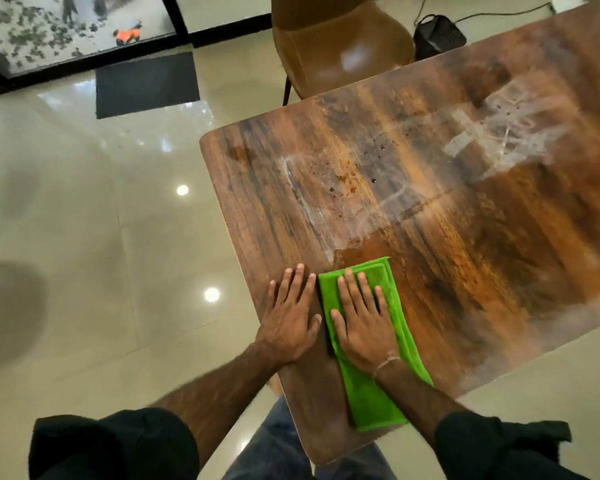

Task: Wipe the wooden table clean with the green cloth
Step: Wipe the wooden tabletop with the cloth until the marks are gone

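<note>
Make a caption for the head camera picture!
Right hand presses the green cloth on the smudged wooden table; left hand beside it.

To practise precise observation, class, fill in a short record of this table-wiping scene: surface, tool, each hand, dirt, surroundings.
surface: wooden table
tool: green cloth, folded, lying flat at the table's near end
working hand: right hand flat on the cloth, fingers straight
other hand: left hand flat on bare wood, just left of the cloth
dirt: whitish smears and dark specks beyond the cloth
surroundings: brown chair at the far side; dark mat on the floor
</note>
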